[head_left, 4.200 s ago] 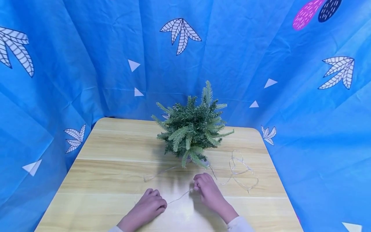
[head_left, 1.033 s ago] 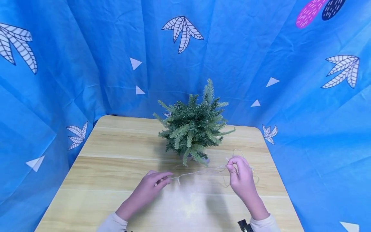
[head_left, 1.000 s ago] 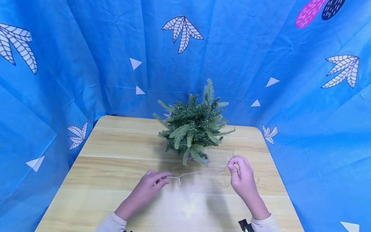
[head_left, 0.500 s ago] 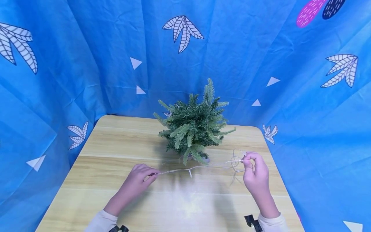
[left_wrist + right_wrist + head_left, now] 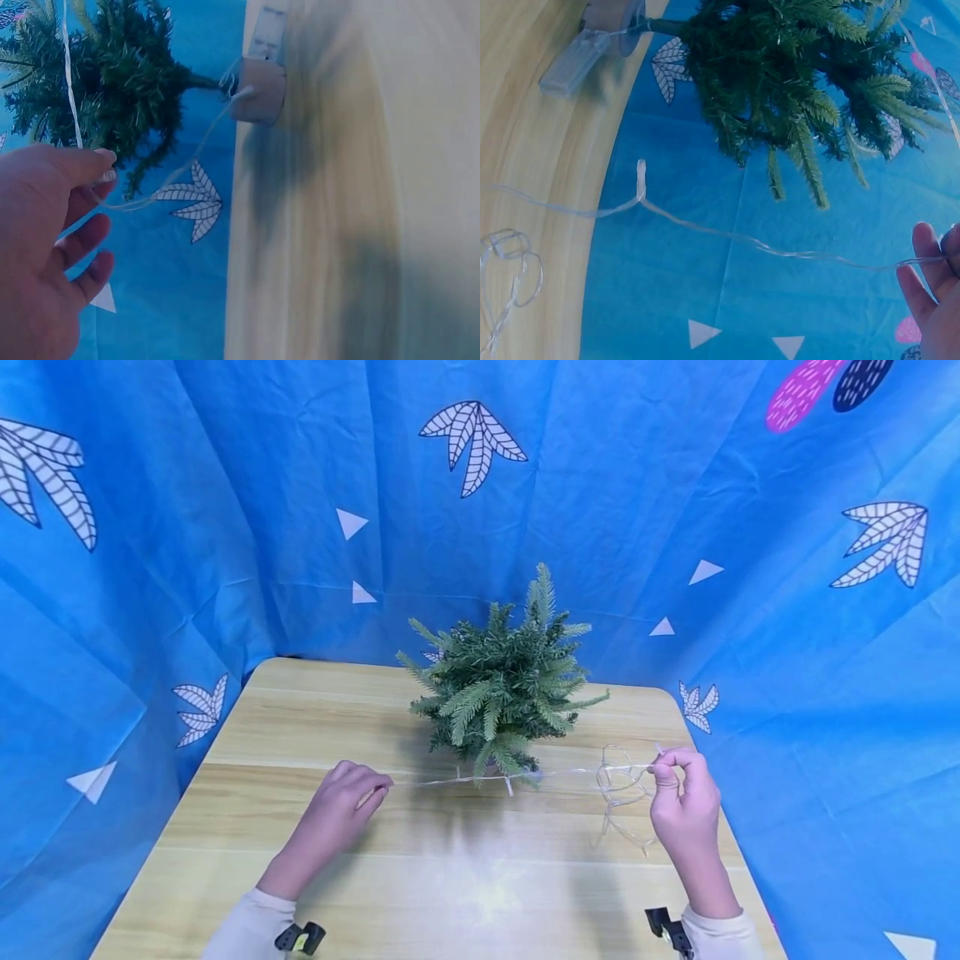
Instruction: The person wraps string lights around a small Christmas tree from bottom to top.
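Clear string lights (image 5: pixel 510 777): pinching with left hand (image 5: pixel 343 802) and right hand (image 5: pixel 681 806), tree (image 5: pixel 498 685) beyond both; probably handling light, limp, fragile, so best gripping bare wire (image 5: pixel 780 253) between bulbs (image 5: pixel 641 180).

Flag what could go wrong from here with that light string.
The string runs from the left fingers toward the pot of the tree, so a hard pull might drag or tip it.

The loose loops on the table could knot if more is drawn out.

In the head view the string crosses low branches, so it may snag there.
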Available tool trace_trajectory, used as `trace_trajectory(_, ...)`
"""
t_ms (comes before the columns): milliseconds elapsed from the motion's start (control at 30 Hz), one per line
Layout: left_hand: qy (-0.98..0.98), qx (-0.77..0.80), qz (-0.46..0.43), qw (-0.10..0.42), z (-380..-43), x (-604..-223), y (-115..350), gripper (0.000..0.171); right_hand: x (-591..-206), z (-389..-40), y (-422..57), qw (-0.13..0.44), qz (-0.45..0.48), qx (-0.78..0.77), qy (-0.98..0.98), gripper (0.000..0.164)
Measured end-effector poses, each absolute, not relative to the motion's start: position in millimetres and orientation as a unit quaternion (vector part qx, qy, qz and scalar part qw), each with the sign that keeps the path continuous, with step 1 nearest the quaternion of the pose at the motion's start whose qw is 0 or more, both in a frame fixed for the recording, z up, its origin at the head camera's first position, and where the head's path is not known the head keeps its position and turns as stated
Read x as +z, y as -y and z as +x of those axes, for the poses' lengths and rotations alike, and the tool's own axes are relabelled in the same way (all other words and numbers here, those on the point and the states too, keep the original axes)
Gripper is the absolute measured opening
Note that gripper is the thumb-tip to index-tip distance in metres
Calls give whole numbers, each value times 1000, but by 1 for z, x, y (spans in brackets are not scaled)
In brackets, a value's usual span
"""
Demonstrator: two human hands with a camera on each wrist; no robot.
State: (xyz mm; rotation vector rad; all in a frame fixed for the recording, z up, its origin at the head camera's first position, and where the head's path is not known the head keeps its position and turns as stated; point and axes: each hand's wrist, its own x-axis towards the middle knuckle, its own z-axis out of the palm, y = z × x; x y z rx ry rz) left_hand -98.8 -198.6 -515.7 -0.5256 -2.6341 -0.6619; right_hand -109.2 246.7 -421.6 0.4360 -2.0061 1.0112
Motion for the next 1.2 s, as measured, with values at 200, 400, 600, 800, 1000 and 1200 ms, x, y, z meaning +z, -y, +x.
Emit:
trace_trajectory(200, 948, -187, -193, 170, -106, -508, 205, 22, -419, -114, -253, 427, 180, 404, 789, 9)
trace_trajectory(400, 941, -192, -203, 190, -117, -501, 207, 20, -415, -117, -259, 452, 168, 415, 772, 15)
trace_trajectory(600, 917, -241, -190, 253, -135, -496, 202, 17, -412, -117, -263, 460, 140, 417, 771, 8)
trace_trajectory(800, 906, -273, -178, 271, -151, -489, 197, 16, -412, -119, -270, 459, 99, 427, 772, 10)
trace_trajectory(1000, 901, -281, -184, 275, -166, -481, 191, 16, -414, -122, -281, 465, 35, 440, 768, 8)
trace_trajectory(1200, 905, -287, -183, 254, -176, -474, 181, 16, -409, -122, -287, 456, -15, 442, 772, 14)
